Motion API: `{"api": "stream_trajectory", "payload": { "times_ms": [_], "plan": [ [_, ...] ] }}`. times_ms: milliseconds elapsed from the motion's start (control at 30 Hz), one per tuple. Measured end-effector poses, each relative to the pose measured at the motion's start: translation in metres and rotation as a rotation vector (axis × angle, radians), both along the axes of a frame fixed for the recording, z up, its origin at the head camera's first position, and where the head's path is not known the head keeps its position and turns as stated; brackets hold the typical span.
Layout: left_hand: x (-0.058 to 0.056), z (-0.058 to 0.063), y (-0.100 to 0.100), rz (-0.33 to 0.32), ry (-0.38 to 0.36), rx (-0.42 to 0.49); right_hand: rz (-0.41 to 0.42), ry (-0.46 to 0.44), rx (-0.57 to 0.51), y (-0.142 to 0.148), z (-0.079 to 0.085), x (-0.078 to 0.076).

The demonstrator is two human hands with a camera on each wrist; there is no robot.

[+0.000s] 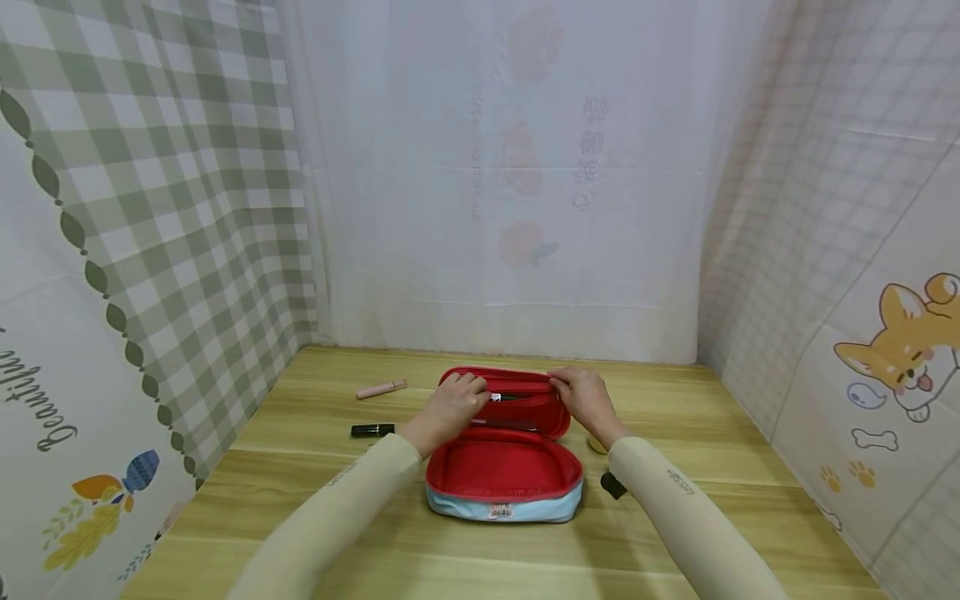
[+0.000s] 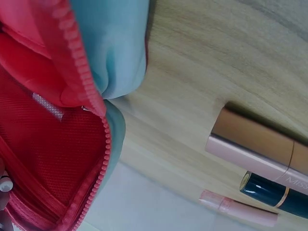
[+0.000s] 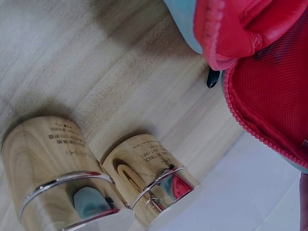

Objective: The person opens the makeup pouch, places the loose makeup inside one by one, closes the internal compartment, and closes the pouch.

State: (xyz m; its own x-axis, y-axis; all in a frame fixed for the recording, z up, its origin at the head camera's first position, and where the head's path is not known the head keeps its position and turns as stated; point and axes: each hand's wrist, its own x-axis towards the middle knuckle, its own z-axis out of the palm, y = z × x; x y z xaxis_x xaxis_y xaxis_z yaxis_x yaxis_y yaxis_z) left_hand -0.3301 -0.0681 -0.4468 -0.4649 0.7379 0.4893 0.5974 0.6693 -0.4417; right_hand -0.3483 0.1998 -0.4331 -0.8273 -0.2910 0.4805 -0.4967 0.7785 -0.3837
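Item: soft zippered pouch, pale-blue fabric, red lining (image 1: 543,510), lower centre, lid (image 1: 517,383) raised. Right hand (image 1: 588,402): pinching lid's edge. Left hand (image 1: 453,407): beside slim white-ended dark tube (image 1: 497,397); grip cannot be told. Step, apparently: pocketing. Next calls for steadying lid, seating tube.

Room nearside of pouch (image 1: 532,510), tubes (image 1: 381,389) left, jars (image 3: 48,154) likely blocking right

The left wrist view crops the pouch (image 2: 53,130) and tan tube (image 2: 260,139)
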Motion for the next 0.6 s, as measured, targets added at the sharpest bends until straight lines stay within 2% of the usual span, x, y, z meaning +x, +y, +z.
{"api": "stream_trajectory", "payload": {
  "times_ms": [233,433,600],
  "plan": [
    [-0.0019,-0.0047,0.0011,0.023,0.014,-0.017,-0.005,0.006,-0.001,-0.0001,0.0002,0.0008],
    [0.0009,-0.0032,0.0019,0.056,-0.01,-0.071,-0.012,0.009,0.002,-0.0009,0.0008,0.0018],
    [0.0019,-0.0018,0.0024,0.051,-0.012,-0.071,-0.015,-0.007,-0.005,-0.0015,0.0011,0.0015]
  ]
}}
